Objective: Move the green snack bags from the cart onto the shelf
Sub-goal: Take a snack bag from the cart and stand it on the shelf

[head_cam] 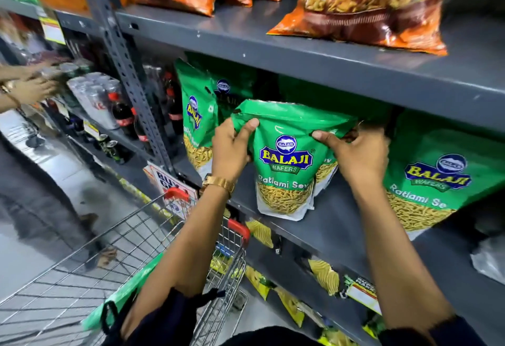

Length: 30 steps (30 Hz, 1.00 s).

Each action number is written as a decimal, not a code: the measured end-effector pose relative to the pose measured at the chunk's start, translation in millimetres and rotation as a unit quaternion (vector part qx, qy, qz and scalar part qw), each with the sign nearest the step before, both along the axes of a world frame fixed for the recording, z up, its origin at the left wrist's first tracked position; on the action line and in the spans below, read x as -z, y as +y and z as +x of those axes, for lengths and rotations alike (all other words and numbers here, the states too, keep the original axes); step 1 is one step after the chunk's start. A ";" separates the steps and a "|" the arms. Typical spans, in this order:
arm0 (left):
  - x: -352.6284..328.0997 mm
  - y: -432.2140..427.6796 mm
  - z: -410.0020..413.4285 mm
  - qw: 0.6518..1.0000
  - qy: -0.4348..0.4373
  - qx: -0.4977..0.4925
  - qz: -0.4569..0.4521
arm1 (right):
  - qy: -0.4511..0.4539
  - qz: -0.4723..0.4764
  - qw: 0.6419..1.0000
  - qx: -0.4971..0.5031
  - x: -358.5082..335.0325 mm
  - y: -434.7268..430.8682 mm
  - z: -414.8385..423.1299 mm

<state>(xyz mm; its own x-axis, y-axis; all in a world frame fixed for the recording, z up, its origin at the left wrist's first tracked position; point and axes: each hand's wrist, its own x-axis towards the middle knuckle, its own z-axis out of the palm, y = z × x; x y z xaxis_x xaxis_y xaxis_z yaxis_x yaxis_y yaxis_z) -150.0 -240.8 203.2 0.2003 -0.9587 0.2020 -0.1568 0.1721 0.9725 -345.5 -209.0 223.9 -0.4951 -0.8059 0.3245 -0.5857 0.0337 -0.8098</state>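
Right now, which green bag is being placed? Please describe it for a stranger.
Find the grey middle shelf below the orange bags. At its front edge stands one green bag. Unlike the others, the left hand and right hand grip it.

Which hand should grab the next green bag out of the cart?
Probably the left hand. Both hands hold the green bag at the shelf, but the cart and the bag in the cart lie lower left, under the left arm. The right hand would have to cross over.
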 end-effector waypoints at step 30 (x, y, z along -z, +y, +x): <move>174.1 189.9 159.8 0.946 -0.198 -0.204 0.152 | 0.205 0.195 0.803 -0.524 157.6 60.1 218.5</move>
